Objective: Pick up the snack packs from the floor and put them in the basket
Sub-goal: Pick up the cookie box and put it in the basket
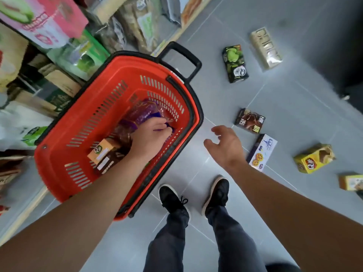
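Note:
A red plastic basket (59, 150) with black rim and handles stands on the grey floor at the left. My left hand (149, 138) reaches inside it and grips a purple snack pack (145, 114). An orange-and-brown box (104, 152) lies in the basket beside my wrist. My right hand (225, 144) hovers open above the floor, holding nothing. On the floor to its right lie a dark chocolate pack (249, 120), a white-and-blue cookie box (262, 152), a yellow pack (314, 159), a green-and-black pack (235, 63), a cream pack (266, 49) and an orange box (351, 182).
Store shelves (59, 46) packed with goods run along the left, close behind the basket. My two feet in black shoes (172, 199) stand on the tiled floor just right of the basket. A dark fixture (353, 65) fills the far right.

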Motion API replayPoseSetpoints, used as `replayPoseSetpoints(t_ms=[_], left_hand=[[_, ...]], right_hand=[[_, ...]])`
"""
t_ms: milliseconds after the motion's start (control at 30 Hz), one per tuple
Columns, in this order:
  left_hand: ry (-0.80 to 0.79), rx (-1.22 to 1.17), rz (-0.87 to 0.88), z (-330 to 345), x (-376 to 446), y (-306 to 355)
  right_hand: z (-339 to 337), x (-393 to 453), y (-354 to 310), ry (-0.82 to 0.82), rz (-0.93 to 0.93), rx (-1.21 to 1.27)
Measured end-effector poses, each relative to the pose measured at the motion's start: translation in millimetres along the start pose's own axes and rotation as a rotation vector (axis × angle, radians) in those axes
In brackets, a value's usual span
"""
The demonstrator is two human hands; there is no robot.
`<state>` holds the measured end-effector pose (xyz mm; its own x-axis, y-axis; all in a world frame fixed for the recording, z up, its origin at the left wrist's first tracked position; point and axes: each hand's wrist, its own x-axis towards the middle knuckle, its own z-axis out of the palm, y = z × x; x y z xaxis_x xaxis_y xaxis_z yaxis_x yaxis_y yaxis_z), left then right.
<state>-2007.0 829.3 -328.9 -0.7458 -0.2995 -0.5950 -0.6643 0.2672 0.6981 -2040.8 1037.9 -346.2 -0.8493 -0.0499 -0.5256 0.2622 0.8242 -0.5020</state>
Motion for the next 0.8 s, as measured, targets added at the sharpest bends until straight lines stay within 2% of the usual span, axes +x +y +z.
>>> replayPoseSetpoints(t_ms=[167, 433, 633, 800], left_hand=[[-0.086, 0.094, 0.03, 70.1, -2.5, 28.0], [-0.211, 0.28, 0.066, 213.8, -3.0, 66.3], [-0.251, 0.377, 0.039, 336.0, 2.8, 83.7], [-0.36, 0.512, 0.003, 422.7, 12.0, 95.3]], right_hand=[[-39.1, -16.4, 89.4, 0.068, 0.156, 0.065], [-90.0, -20.3, 232.2, 0.06, 0.391, 0.147], [-128.9, -1.3, 330.3, 0.034, 0.465, 0.22], [-150.5, 18.3, 396.1, -0.007, 0.504, 0.259]])
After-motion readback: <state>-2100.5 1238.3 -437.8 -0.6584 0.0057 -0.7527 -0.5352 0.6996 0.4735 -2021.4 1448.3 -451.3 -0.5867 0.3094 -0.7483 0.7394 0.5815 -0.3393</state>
